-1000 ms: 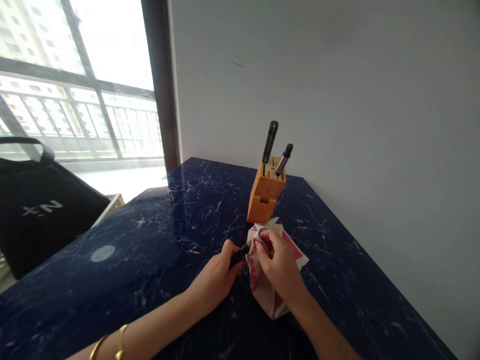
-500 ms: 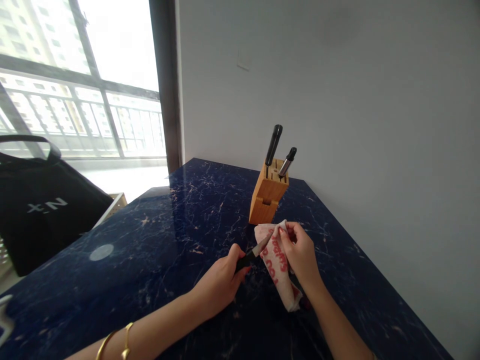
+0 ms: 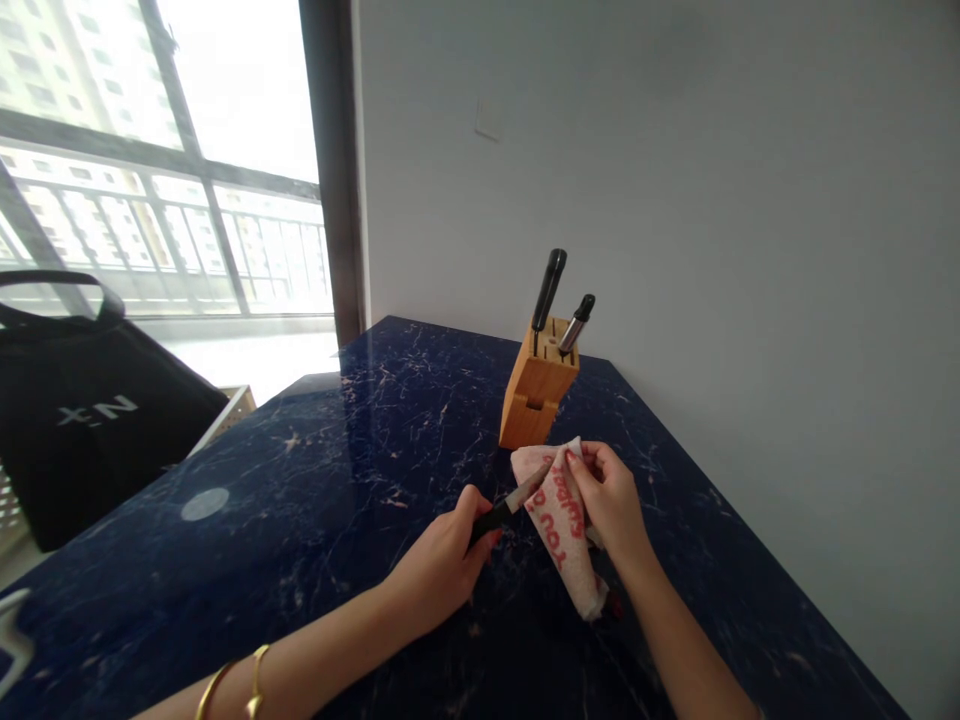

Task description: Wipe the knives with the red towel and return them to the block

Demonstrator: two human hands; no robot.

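Note:
My left hand (image 3: 442, 560) is closed round the black handle of a small knife (image 3: 504, 508), whose blade points up and right. My right hand (image 3: 611, 495) pinches a white cloth with red lettering (image 3: 562, 520) folded over the blade, so the tip is hidden inside the cloth. The cloth hangs down toward the dark blue marble table (image 3: 315, 480). Just behind the hands stands a wooden knife block (image 3: 536, 395) holding two tools, one with a black handle (image 3: 547, 285) and one with a steel and black handle (image 3: 576, 320).
A grey wall runs along the table's right and back edges. A black bag (image 3: 82, 410) sits off the table's left side, before a large window. A pale round mark (image 3: 204, 503) shows on the tabletop at left. Two gold bangles (image 3: 232, 685) circle my left wrist.
My right hand has slid the cloth along the blade away from the handle, baring part of the blade near my left hand. The cloth has refolded, red lettering outward.

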